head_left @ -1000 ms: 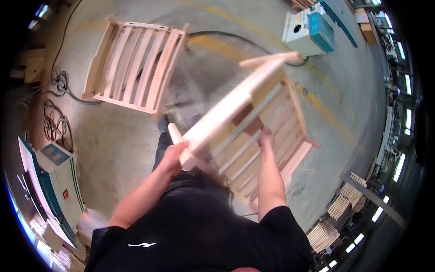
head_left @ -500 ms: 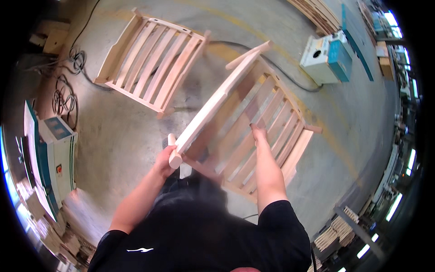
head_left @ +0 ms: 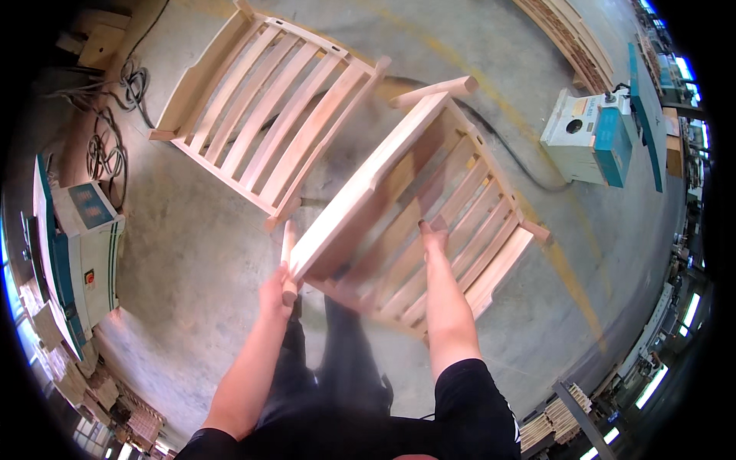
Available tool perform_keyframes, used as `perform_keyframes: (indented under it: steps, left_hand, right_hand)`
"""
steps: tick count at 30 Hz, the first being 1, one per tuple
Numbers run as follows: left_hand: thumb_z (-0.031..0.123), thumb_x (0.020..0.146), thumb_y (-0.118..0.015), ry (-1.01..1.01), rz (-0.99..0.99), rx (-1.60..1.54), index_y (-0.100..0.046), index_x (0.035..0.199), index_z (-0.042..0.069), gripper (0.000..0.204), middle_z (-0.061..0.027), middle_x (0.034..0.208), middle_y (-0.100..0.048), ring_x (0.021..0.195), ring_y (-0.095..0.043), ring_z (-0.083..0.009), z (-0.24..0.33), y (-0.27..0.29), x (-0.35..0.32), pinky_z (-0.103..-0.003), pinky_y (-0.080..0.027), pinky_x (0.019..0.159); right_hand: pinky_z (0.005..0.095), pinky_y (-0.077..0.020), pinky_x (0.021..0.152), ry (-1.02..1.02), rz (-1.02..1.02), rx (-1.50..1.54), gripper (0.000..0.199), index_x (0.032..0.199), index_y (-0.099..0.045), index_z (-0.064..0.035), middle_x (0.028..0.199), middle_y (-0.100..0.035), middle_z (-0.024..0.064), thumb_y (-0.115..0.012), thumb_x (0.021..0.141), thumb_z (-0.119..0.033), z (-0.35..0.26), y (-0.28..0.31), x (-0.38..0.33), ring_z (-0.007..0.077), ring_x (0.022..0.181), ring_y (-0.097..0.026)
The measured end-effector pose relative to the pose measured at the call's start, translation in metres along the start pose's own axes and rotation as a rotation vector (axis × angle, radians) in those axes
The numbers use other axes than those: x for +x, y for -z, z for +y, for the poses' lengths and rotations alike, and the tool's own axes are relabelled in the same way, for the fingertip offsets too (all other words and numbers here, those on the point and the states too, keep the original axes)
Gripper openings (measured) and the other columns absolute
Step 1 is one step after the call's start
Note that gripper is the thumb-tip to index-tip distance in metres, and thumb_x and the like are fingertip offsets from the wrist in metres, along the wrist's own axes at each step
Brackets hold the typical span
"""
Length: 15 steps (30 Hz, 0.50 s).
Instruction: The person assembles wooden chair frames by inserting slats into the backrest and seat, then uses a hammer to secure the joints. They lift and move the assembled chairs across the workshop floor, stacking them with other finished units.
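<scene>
While both bare forearms come up from the lower edge over a black shirt and dark trousers, the left hand [head_left: 274,287] is clenched around a rounded post end at the near left corner of a slatted wooden frame [head_left: 429,222], fingers wrapped on the post. Right hand [head_left: 433,234] reaches under or through the slats near the frame's middle, fingers pressed to a slat; whether it is closed around it cannot be told (motion blur there, and the slats hide the fingertips). Frame is lifted off the floor, tilted, its long pale side rail running from the left hand up to a round post end at upper right. Pale unfinished wood, several parallel slats, far end rail at right. Concrete floor [head_left: 192,307] below, grey. Left of the person, a white and teal machine [head_left: 80,245] with stacked wood pieces near it at lower left. Beyond the held frame, a second slatted frame [head_left: 261,115] of the same kind lies flat on the floor, just apart from the held one. Coiled black cables [head_left: 103,149] left of it. Farther right, a white and teal box-shaped machine [head_left: 586,138], a dark cable on the floor running toward it. Stacked curved wooden slats [head_left: 571,38] at the top right.
</scene>
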<state>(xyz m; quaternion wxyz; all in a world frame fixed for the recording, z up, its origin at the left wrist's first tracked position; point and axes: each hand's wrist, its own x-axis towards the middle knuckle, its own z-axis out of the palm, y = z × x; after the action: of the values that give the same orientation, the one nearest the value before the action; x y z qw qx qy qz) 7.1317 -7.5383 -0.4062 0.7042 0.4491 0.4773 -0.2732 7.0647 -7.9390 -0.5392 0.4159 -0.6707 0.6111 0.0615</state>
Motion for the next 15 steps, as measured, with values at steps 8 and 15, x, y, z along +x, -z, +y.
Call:
perform_keyframes:
  steps: [8,15]
  left_hand:
    - [0.067,0.092,-0.051,-0.058,0.442,-0.093,-0.039,0.132,-0.012,0.090,-0.0248,0.132,-0.047,0.104,-0.062,-0.0385,0.008,0.003,0.123,-0.051,-0.058,0.079]
    - [0.074,0.092,-0.039,-0.040,0.428,-0.216,-0.031,0.148,0.007,0.087,-0.0176,0.145,-0.039,0.120,-0.054,-0.0380,0.021,-0.005,0.180,-0.053,-0.050,0.094]
  right_hand:
    - [0.0368,-0.0529,0.084,-0.078,-0.074,-0.010,0.047,0.104,-0.070,0.0102,0.104,-0.073,0.0190,-0.082,0.075,-0.025,0.008,-0.084,0.065,0.0251,0.093,-0.069]
    - [0.0357,-0.0529,0.086,-0.085,-0.110,-0.035,0.046,0.106,-0.071,0.0078,0.107,-0.072,0.0179,-0.083,0.078,-0.027,0.015,-0.147,0.104,0.0234,0.097,-0.069]
